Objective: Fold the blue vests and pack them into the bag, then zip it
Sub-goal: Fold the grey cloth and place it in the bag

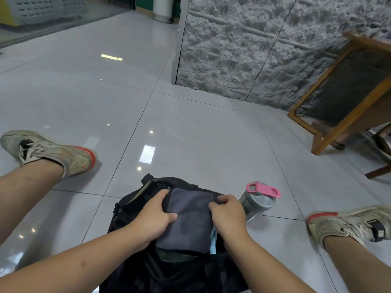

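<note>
Left hand (153,216) & right hand (227,216) gripped folded vest (188,220) in bag (131,208); risk: fabric bunched, fouling zip.

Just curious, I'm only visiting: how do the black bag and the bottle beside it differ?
The bag is black, soft and open, with folded cloth in it; the bottle is grey, rigid, with a pink lid. Both hands, left and right, work at the bag; neither touches the bottle. Both sit on the tiled floor.

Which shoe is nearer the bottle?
The right shoe: it lies on the same side as the pink-lidded bottle; the left shoe is across the bag.
</note>
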### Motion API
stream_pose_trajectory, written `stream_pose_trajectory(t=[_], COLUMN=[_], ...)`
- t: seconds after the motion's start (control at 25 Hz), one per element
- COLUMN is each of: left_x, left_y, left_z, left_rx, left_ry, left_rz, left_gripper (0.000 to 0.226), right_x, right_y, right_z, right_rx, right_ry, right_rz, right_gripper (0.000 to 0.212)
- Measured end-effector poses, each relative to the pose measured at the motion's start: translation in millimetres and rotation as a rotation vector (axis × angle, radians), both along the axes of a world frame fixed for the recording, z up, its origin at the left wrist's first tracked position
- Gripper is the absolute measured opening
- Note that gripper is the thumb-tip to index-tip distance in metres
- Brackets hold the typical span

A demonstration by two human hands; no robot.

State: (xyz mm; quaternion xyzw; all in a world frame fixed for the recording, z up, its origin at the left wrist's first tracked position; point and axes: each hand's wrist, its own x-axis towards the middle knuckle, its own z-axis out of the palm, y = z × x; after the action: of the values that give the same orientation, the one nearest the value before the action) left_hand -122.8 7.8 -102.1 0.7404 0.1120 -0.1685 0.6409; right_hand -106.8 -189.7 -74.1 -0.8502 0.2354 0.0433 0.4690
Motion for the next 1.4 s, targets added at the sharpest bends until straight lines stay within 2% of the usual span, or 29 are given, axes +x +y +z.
stream_pose_trajectory(t=[0.08, 0.16, 0.32, 0.4, 0.52, 0.6, 0.76, 0.84, 0.96, 1.08, 1.2, 1.28, 1.4], left_x=[1, 1, 2, 2, 1, 0, 1, 1, 5, 7, 5, 5, 6], left_y=[3, 5, 10, 13, 17, 16, 7, 4, 16, 24, 18, 15, 13], left_z=[-3, -1, 6, 16, 21, 20, 9, 8, 18, 29, 34, 33, 35], left_rx=[-0.177, -0.302, -0.482, -0.570, -0.612, -0.585, -0.328, -0.386, -0.585, -0.564, -0.468, -0.419, -0.445], left_ry=[0.066, 0.109, 0.291, 0.440, 0.518, 0.503, 0.303, 0.315, 0.535, 0.623, 0.582, 0.501, 0.432], left_rz=[0.093, 0.140, 0.203, 0.169, 0.090, 0.071, 0.201, 0.221, 0.140, -0.043, -0.065, -0.022, -0.011], left_gripper=[0.056, 0.054, 0.035, 0.030, 0.029, 0.027, 0.018, 0.014, 0.024, 0.020, 0.011, 0.005, 0.003], right_x=[-1, -4, -12, -15, -19, -20, -21, -19, -15, -15, -15, -15, -13], right_y=[-8, -12, -13, -12, -12, -14, -11, -10, -13, -19, -17, -15, -15], right_z=[-3, -1, 8, 11, 13, 10, 2, -1, 2, 3, 1, 5, 13], right_rx=[0.240, 0.460, 0.630, 0.778, 0.924, 0.885, 0.677, 0.688, 0.859, 0.986, 0.959, 0.864, 0.821], right_ry=[0.240, 0.387, 0.420, 0.394, 0.386, 0.418, 0.473, 0.422, 0.330, 0.355, 0.423, 0.441, 0.424], right_rz=[0.091, 0.148, 0.227, 0.194, 0.137, 0.122, 0.091, 0.078, 0.067, 0.058, 0.095, 0.099, 0.135], right_gripper=[0.021, 0.032, 0.027, 0.027, 0.029, 0.029, 0.026, 0.024, 0.039, 0.041, 0.035, 0.013, 0.017])
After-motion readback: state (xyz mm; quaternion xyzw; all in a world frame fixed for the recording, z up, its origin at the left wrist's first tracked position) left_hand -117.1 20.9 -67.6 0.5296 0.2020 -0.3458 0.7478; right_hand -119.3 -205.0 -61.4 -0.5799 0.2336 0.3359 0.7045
